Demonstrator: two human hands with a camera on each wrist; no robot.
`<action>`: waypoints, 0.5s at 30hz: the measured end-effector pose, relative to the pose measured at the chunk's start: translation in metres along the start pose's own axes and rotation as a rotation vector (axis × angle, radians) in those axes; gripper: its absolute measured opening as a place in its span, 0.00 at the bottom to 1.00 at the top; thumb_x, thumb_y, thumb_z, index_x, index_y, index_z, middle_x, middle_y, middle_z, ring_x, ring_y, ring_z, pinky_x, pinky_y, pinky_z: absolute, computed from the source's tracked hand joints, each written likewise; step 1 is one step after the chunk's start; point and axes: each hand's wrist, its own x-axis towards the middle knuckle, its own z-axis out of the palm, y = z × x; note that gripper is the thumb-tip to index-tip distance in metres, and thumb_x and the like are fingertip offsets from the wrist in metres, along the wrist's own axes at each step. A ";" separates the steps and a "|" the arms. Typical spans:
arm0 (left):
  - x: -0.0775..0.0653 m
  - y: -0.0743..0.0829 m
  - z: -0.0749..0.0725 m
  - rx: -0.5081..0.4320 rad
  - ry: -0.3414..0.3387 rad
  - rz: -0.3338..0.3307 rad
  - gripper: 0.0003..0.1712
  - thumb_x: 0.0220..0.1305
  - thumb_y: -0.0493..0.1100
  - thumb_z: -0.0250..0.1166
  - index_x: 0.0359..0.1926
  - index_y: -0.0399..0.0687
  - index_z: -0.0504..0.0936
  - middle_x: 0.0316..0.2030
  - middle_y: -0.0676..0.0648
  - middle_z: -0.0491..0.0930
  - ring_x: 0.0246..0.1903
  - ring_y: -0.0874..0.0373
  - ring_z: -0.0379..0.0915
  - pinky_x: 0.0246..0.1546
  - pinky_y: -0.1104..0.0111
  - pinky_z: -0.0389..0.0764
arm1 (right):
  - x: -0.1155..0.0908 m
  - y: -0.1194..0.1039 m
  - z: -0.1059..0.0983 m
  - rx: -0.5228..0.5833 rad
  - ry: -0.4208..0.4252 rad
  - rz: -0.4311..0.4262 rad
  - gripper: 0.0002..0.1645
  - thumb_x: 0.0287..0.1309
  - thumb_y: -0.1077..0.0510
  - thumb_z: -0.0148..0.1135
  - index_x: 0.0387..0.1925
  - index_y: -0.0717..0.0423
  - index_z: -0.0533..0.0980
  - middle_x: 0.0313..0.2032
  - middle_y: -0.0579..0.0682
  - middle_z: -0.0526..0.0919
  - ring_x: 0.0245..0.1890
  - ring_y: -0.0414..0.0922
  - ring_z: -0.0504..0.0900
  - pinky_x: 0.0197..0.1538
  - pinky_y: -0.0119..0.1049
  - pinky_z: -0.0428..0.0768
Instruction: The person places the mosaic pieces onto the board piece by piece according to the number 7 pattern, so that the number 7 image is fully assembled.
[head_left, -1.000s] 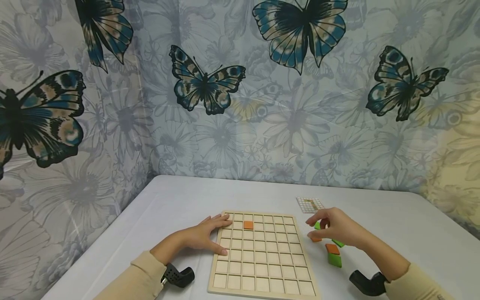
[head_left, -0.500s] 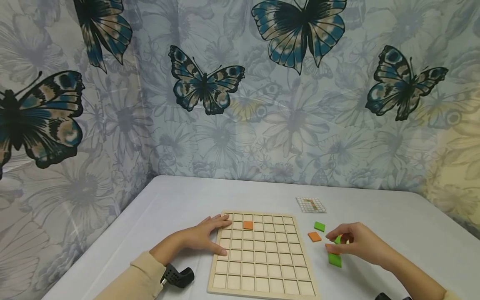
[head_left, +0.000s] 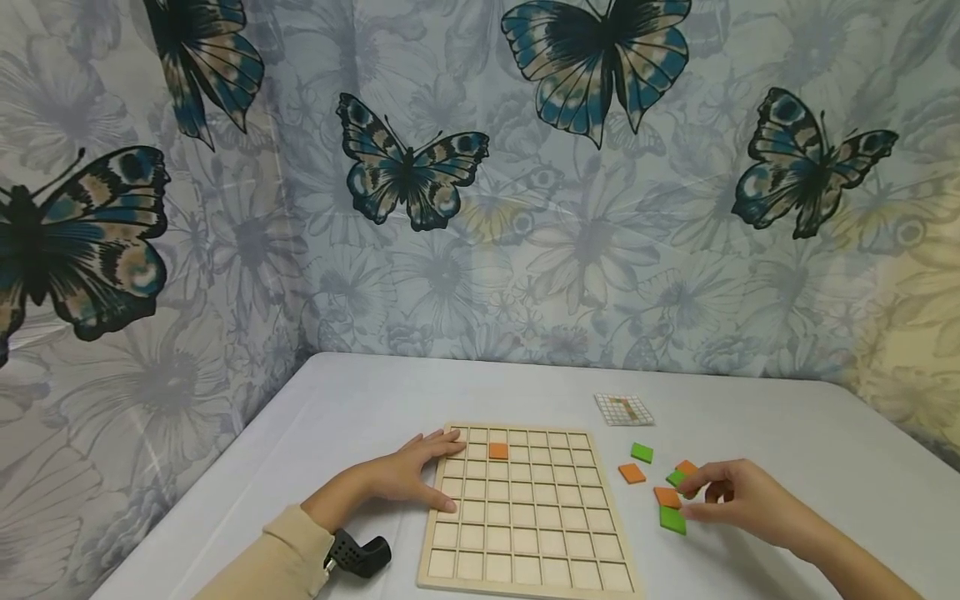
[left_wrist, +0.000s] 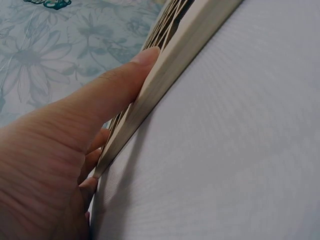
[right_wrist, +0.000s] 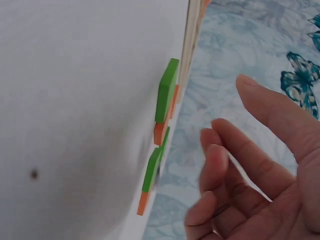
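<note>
My left hand lies along the left side of a wooden grid board. Its thumb and fingers are spread onto the frame. One orange square tile sits in a cell of the board's second row. Right of the board, my right hand hovers by loose tiles, thumb and fingers apart with nothing between them. Nearest its fingertips are a green tile, an orange tile and another green tile. An orange tile shows just behind.
Between board and hand lie another green tile and an orange tile. Farther back is a small printed grid card with a coloured pattern. The white table ends at a butterfly-patterned wall cloth.
My right hand has moved right and toward me, from over the back tiles to beside the front ones, uncovering several tiles. My left hand stays on the board.
</note>
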 end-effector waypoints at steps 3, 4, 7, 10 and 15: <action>0.002 -0.001 0.000 0.006 -0.004 -0.002 0.50 0.47 0.57 0.72 0.69 0.52 0.59 0.73 0.47 0.46 0.73 0.47 0.33 0.72 0.48 0.32 | -0.002 0.005 0.003 0.042 -0.025 -0.002 0.16 0.53 0.56 0.66 0.38 0.64 0.80 0.35 0.50 0.84 0.25 0.29 0.72 0.25 0.27 0.72; 0.002 -0.001 0.000 0.006 -0.003 -0.004 0.50 0.47 0.57 0.72 0.69 0.52 0.59 0.73 0.48 0.46 0.73 0.47 0.33 0.72 0.49 0.32 | -0.001 0.006 0.003 0.050 -0.033 0.000 0.15 0.52 0.56 0.67 0.38 0.64 0.80 0.35 0.50 0.84 0.25 0.29 0.72 0.25 0.27 0.72; 0.001 -0.001 0.000 0.006 -0.002 -0.006 0.50 0.47 0.57 0.72 0.69 0.52 0.59 0.73 0.48 0.46 0.73 0.47 0.33 0.72 0.49 0.32 | 0.001 0.009 0.006 0.073 -0.052 0.008 0.16 0.50 0.56 0.68 0.36 0.64 0.81 0.34 0.48 0.84 0.24 0.29 0.71 0.24 0.27 0.72; 0.001 -0.001 0.000 -0.002 -0.001 -0.008 0.50 0.47 0.57 0.72 0.69 0.52 0.60 0.73 0.48 0.46 0.73 0.47 0.33 0.72 0.49 0.32 | 0.002 0.011 0.009 0.072 -0.061 0.004 0.15 0.49 0.56 0.69 0.34 0.64 0.81 0.32 0.45 0.84 0.22 0.29 0.70 0.23 0.27 0.72; 0.000 0.000 0.000 0.001 0.001 -0.006 0.50 0.48 0.56 0.72 0.69 0.51 0.59 0.73 0.47 0.46 0.73 0.47 0.33 0.72 0.48 0.32 | 0.002 0.013 0.012 0.053 -0.066 0.006 0.16 0.47 0.55 0.70 0.34 0.64 0.81 0.30 0.44 0.81 0.22 0.29 0.70 0.23 0.27 0.72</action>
